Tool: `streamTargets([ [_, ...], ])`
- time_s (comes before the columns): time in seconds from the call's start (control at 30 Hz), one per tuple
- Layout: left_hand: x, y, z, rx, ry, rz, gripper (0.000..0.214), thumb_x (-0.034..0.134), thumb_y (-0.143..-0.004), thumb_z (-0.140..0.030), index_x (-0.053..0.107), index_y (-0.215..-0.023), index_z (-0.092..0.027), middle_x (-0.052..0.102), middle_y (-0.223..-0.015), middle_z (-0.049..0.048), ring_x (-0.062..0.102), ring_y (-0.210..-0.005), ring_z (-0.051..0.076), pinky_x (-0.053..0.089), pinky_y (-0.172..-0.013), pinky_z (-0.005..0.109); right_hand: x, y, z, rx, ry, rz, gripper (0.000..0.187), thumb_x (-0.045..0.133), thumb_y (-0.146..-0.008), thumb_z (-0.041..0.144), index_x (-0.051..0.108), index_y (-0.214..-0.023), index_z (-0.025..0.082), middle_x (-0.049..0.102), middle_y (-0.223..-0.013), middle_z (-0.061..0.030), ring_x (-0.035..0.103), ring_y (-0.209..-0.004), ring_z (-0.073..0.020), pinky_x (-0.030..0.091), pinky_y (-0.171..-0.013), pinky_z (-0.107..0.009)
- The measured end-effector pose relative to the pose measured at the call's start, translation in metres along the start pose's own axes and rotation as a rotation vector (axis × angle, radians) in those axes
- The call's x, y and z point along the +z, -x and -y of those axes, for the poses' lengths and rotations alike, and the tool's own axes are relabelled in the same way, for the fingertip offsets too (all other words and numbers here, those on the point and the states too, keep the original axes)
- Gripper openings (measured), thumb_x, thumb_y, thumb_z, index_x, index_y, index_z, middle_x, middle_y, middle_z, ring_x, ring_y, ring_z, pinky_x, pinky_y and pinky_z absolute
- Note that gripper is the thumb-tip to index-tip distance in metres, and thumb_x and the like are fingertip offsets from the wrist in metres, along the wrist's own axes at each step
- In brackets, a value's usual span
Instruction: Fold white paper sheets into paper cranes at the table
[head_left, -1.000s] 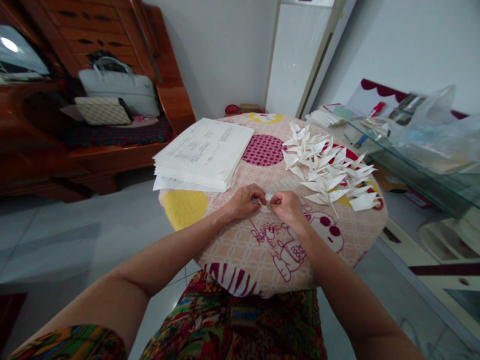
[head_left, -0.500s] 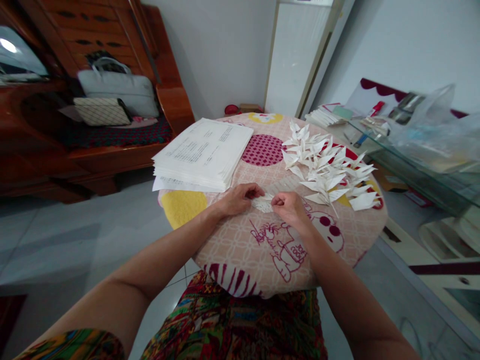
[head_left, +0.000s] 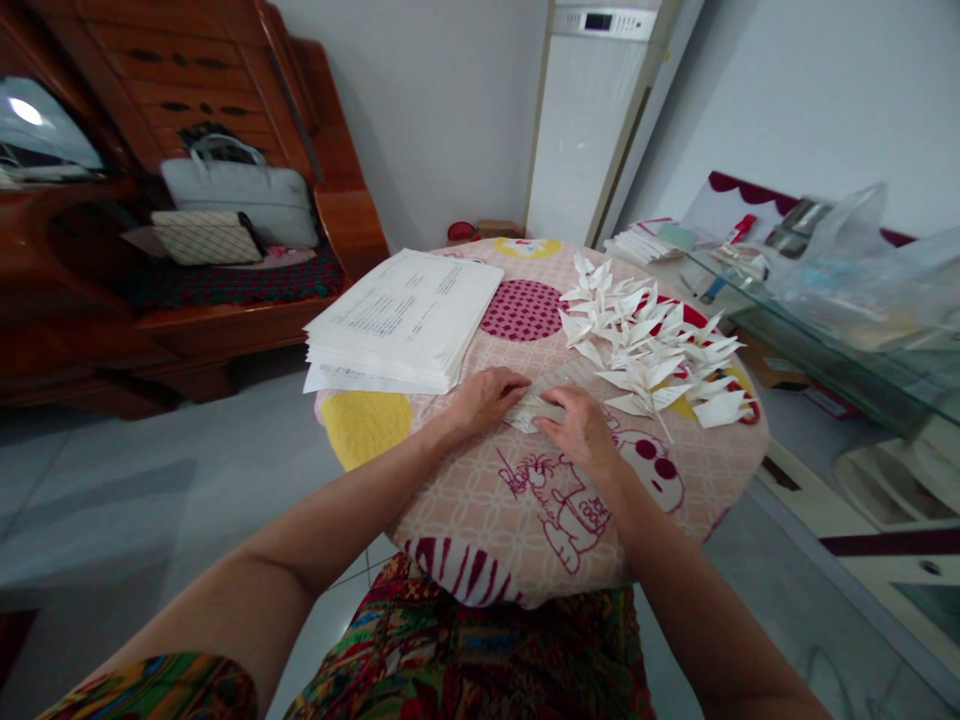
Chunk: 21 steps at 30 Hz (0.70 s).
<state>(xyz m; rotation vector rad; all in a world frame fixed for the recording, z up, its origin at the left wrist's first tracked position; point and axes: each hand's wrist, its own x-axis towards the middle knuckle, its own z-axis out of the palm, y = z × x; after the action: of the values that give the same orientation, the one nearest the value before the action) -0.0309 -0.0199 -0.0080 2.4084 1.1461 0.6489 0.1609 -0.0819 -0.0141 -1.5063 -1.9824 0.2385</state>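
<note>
Between my hands, a small piece of folded printed paper (head_left: 527,408) lies low on the cloth-covered round table (head_left: 480,470). My left hand (head_left: 486,400) is closed at its left side, fingertips pressed together on the paper. From the right, my right hand (head_left: 579,425) has thumb and forefinger on the paper's other edge, with a gap between the two digits. Fingers cover part of the paper, so its exact fold is hidden. Close by on the right spreads a pile of folded paper cranes (head_left: 637,335), white with pointed tips.
A thick stack of printed sheets (head_left: 409,310) sits on the table's left. To the right stands a glass-topped stand (head_left: 840,350) with a plastic bag (head_left: 840,260) and papers. A wooden bench (head_left: 352,240) holding bags is at the far left.
My right thumb and forefinger have parted from a tight pinch and now rest wider on the paper. My left fingers have flattened slightly. The view has tipped up a little.
</note>
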Motion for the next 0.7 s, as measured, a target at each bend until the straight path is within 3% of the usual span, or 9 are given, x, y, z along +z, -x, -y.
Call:
streamTargets([
  [0.17,-0.001,-0.012,0.000,-0.036,-0.001,0.094,0.028,0.062,-0.086,-0.026,0.075,-0.109,-0.015,0.075,-0.099,0.0076,0.068,-0.086,0.018,0.051,-0.081,0.028,0.003,0.001,-0.003,0.008,0.039,0.039,0.032,0.075,-0.075,0.014,0.071,-0.107,0.015,0.071,-0.106,-0.0137,0.063,-0.104,-0.0281,0.048,-0.096,-0.043],
  [0.37,-0.005,-0.028,0.006,-0.040,0.192,0.226,0.029,0.068,-0.077,-0.032,0.075,-0.099,-0.013,0.068,-0.072,0.0004,0.058,-0.064,0.011,0.041,-0.060,0.021,0.002,0.000,-0.002,0.023,0.029,0.046,0.039,0.079,-0.071,0.015,0.071,-0.110,0.012,0.071,-0.110,-0.0157,0.063,-0.108,-0.0296,0.047,-0.098,-0.043],
  [0.57,-0.011,-0.024,0.010,-0.081,0.429,0.373,0.028,0.071,-0.071,-0.040,0.068,-0.069,-0.012,0.056,-0.056,-0.0031,0.045,-0.052,0.008,0.030,-0.050,0.020,0.002,0.000,-0.005,0.041,-0.004,0.011,0.050,0.078,-0.071,0.018,0.068,-0.120,0.014,0.071,-0.116,-0.0158,0.064,-0.109,-0.0295,0.048,-0.098,-0.044],
  [0.7,-0.010,-0.018,0.011,-0.112,0.499,0.356,0.032,0.072,-0.068,-0.043,0.071,-0.072,-0.011,0.057,-0.057,-0.0024,0.045,-0.052,0.008,0.028,-0.048,0.020,-0.004,-0.002,0.000,0.121,-0.055,0.028,0.057,0.080,-0.068,0.017,0.067,-0.123,0.013,0.074,-0.110,-0.0144,0.066,-0.101,-0.0279,0.049,-0.093,-0.041],
])
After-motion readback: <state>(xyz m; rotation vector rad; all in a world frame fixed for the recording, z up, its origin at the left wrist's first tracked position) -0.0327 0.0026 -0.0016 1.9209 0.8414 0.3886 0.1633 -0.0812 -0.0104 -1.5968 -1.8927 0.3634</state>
